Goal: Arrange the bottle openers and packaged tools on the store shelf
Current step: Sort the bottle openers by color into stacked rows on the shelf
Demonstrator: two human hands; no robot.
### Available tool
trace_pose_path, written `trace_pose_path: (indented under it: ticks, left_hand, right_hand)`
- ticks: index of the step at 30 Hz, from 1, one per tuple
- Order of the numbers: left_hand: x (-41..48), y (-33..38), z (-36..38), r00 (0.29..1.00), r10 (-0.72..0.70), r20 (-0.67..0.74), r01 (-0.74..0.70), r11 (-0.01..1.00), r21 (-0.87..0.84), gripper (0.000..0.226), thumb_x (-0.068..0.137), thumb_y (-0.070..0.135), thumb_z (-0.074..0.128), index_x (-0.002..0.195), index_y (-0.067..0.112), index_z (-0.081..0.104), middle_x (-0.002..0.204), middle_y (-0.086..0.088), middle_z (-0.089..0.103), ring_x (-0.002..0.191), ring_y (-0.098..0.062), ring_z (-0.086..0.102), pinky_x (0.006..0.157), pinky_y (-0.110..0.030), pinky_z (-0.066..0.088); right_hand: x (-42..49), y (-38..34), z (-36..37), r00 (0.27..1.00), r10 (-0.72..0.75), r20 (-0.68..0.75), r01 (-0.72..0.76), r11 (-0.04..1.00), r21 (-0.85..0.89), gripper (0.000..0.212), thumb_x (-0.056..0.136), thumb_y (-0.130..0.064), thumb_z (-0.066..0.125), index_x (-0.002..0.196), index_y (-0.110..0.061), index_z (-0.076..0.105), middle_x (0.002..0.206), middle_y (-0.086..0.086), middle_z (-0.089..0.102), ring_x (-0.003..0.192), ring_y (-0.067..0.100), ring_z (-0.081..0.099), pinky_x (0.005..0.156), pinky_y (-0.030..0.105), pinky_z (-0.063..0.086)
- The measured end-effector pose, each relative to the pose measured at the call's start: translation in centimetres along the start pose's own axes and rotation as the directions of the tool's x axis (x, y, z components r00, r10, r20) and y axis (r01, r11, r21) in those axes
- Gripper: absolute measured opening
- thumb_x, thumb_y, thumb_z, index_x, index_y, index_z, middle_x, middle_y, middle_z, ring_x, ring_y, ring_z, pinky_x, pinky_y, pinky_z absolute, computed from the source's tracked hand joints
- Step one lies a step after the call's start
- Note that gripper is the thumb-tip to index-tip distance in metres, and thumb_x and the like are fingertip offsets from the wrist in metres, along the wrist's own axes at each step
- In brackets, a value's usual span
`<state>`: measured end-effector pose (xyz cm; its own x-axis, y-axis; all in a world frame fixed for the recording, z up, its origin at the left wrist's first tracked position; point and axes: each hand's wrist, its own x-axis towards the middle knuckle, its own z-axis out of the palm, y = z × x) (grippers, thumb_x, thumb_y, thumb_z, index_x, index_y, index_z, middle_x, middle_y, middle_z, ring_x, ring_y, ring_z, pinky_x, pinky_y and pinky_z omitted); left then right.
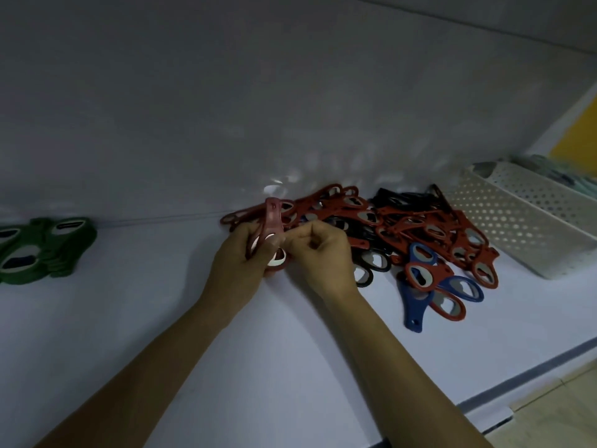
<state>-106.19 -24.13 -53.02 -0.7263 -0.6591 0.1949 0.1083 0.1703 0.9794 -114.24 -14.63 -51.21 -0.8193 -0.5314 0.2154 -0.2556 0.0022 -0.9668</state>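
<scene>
Bottle openers (420, 229) lie heaped beside a white basket (504, 221), contents hidden.

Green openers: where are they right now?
Head view, far left: the green openers sit stacked on the shelf against the back wall, well left of the mixed pile.

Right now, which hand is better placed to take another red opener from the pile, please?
Right: the right hand lies beside the pile, while the left hand grips a red bunch.
</scene>
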Motion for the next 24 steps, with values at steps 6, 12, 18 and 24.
trace_pose_path:
  ticks: [6, 12, 18, 24]
  left_hand:
    - [0.1, 0.4, 0.2, 0.993, -0.082, -0.083, 0.072, 0.990, -0.122, 0.015, 0.097, 0.013, 0.050, 0.110, 0.018, 0.046, 0.096, 0.000, 0.065, 0.060, -0.010, 0.069, 0.047, -0.021, 0.052]
    - [-0.1, 0.3, -0.2, 0.996, -0.049, -0.072, 0.041, 0.994, -0.100, 0.028, 0.089, 0.010, 0.061, 0.116, 0.013, 0.056, 0.102, -0.004, 0.066, 0.075, -0.011, 0.068, 0.050, -0.018, 0.052]
    - [-0.1, 0.3, -0.4, 0.996, -0.068, -0.058, 0.059, 0.988, -0.140, 0.018, 0.090, 0.013, 0.061, 0.104, 0.024, 0.060, 0.097, 0.001, 0.067, 0.080, -0.010, 0.067, 0.052, -0.019, 0.053]
    - [-0.1, 0.3, -0.5, 0.996, -0.066, -0.058, 0.058, 0.989, -0.136, 0.029, 0.088, 0.013, 0.063, 0.117, 0.018, 0.059, 0.107, -0.006, 0.067, 0.091, -0.021, 0.067, 0.053, -0.021, 0.054]
  right_hand:
    - [0.2, 1.4, -1.0, 0.966, -0.254, -0.046, 0.180, 0.792, -0.583, 0.034, 0.097, -0.031, 0.043, 0.072, -0.013, 0.057, 0.070, 0.000, 0.057, 0.069, 0.023, 0.052, 0.060, 0.035, 0.040]
    - [-0.1, 1.6, -1.5, 0.976, -0.141, 0.166, 0.216, 0.525, -0.823, 0.034, 0.090, -0.019, 0.055, 0.122, -0.027, 0.064, 0.110, 0.001, 0.051, 0.106, 0.023, 0.044, 0.083, 0.032, 0.031]
    - [0.3, 1.8, -1.8, 0.966, -0.193, 0.174, 0.243, 0.427, -0.871, 0.026, 0.091, -0.033, 0.060, 0.117, -0.032, 0.066, 0.101, -0.002, 0.042, 0.101, 0.022, 0.039, 0.081, 0.030, 0.025]
    - [0.0, 1.6, -1.5, 0.922, -0.388, 0.003, 0.236, 0.556, -0.797, 0.031, 0.094, -0.031, 0.043, 0.099, -0.016, 0.070, 0.095, 0.001, 0.064, 0.091, 0.023, 0.054, 0.079, 0.032, 0.031]
